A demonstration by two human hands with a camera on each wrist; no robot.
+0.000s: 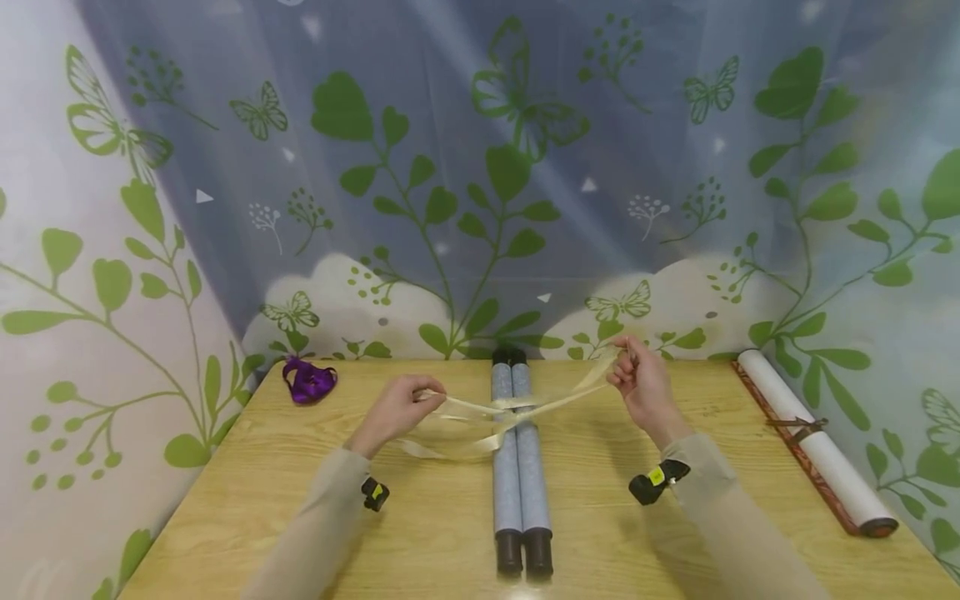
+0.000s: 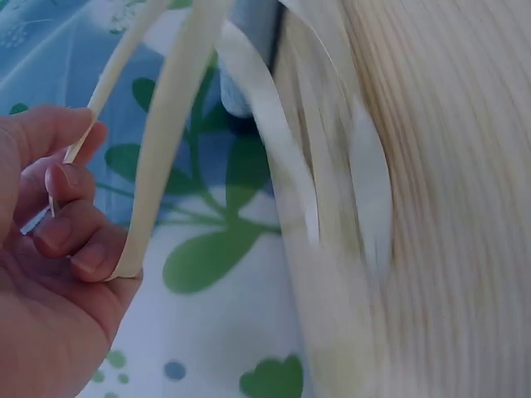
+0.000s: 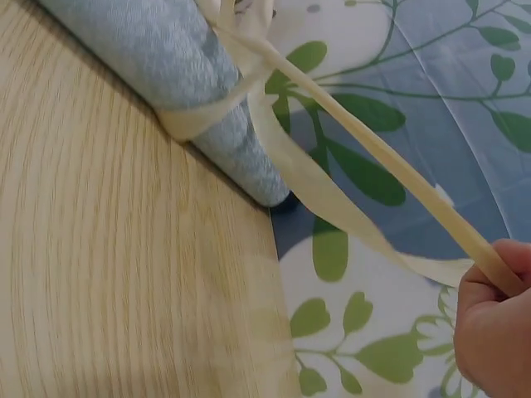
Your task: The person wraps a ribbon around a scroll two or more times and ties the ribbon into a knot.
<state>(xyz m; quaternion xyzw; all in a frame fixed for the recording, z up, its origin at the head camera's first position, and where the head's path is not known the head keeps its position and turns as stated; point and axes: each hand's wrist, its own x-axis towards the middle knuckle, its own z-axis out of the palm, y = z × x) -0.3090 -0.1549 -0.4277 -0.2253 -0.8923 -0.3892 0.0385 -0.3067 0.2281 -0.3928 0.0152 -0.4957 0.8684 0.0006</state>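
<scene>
Two blue-grey rolls with dark end caps, joined side by side like a scroll (image 1: 507, 483), lie lengthwise on the table. A cream ribbon (image 1: 551, 407) passes around them near their far half. On the left, my left hand (image 1: 397, 408) pinches the ribbon, which also loops over its fingers in the left wrist view. My right hand (image 1: 641, 379) grips another stretch of ribbon (image 3: 390, 162) between thumb and curled fingers, raised to the right of the rolls. A loose length of ribbon (image 2: 371, 182) hangs by the table in the left wrist view.
A bundle of purple ribbon (image 1: 309, 381) lies at the table's far left corner. Along the right side lies a white and red-brown rolled scroll (image 1: 817, 446) tied with a brown ribbon. A patterned curtain (image 1: 450, 208) stands behind the wooden table (image 1: 300, 492).
</scene>
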